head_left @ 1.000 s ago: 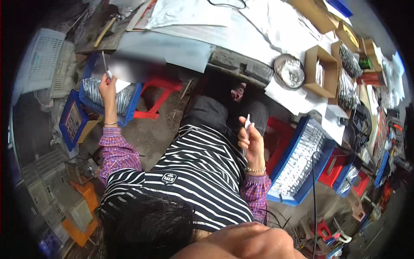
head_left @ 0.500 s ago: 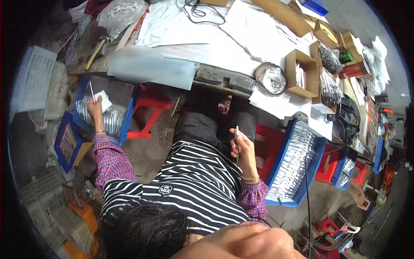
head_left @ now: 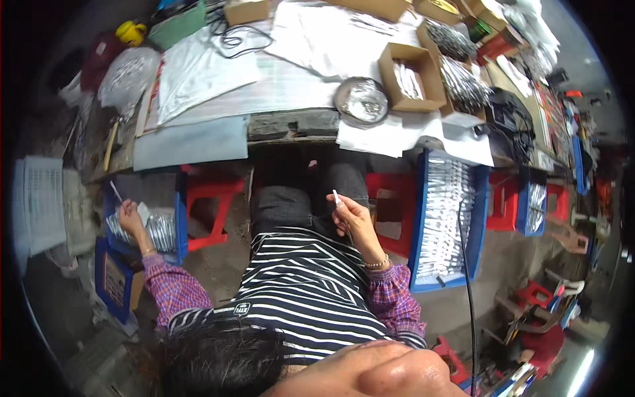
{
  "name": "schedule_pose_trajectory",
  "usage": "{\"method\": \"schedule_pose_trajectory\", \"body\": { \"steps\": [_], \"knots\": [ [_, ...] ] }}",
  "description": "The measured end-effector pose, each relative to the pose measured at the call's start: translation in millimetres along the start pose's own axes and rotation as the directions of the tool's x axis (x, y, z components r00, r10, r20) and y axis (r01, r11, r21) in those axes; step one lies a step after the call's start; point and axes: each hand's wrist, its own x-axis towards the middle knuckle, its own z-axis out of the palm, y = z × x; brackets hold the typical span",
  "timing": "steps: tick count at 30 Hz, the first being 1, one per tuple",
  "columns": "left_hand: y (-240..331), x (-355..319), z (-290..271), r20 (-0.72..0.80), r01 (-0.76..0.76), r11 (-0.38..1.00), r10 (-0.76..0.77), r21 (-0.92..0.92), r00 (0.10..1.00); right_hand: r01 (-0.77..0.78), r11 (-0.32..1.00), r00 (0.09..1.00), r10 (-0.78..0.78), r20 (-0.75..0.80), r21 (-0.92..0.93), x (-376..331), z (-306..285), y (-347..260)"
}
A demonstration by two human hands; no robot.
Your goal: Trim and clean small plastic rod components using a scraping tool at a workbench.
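Note:
My left hand [head_left: 132,217] is over the blue crate [head_left: 182,221] on the left, its fingers closed on a slim whitish stick [head_left: 116,191] that points up and away. A small white piece [head_left: 143,212], perhaps cloth or paper, shows beside those fingers. Rows of slim silvery pieces [head_left: 162,230] lie in that crate. In front of my lap, my right hand [head_left: 355,221] pinches a slim rod with a white tip [head_left: 336,197]; its lower part is mostly hidden by the hand. What kind of pieces these are is too small to tell.
A larger blue crate [head_left: 415,255] of silvery pieces [head_left: 444,218] stands at my right. Red stools [head_left: 210,210] flank my legs. The table ahead carries a round, plastic-covered dish [head_left: 361,102], a cardboard box [head_left: 433,96], a hammer [head_left: 111,147] and a black cable [head_left: 231,43]. Another black cable [head_left: 468,298] hangs at right.
The whole view has turned, so the table sits lower and further left. Both hands still hold their slim pieces; the white piece by my left hand now shows less.

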Motion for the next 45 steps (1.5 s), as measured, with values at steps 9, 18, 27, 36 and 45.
{"method": "schedule_pose_trajectory", "body": {
  "steps": [9,18,27,36,45],
  "knots": [
    [198.0,-52.7,39.9,0.342,0.100,0.901,0.056,-0.423,0.938,0.083,0.993,0.986,-0.094,-0.138,-0.080,-25.7,-44.2,-6.5],
    [310.8,-124.4,93.4,0.603,0.023,0.880,0.307,-0.475,0.737,0.103,0.995,0.921,-0.098,-0.378,-0.007,-103.5,-118.6,-0.8],
    [325.4,-156.8,108.3,0.667,-0.082,0.853,0.461,-0.516,0.585,0.005,0.878,0.528,-0.409,-0.744,-0.479,-135.8,-240.9,0.4],
    [323.3,-169.8,103.7,0.757,-0.011,0.913,0.344,-0.407,0.556,-0.130,0.586,0.450,-0.684,-0.574,-0.800,-110.8,-326.4,-31.5],
    [330.5,-176.4,104.3,0.762,-0.123,0.922,0.374,-0.367,0.528,-0.128,0.181,0.506,-0.834,-0.221,-0.975,-78.5,-336.9,-55.3]
  ]
}}
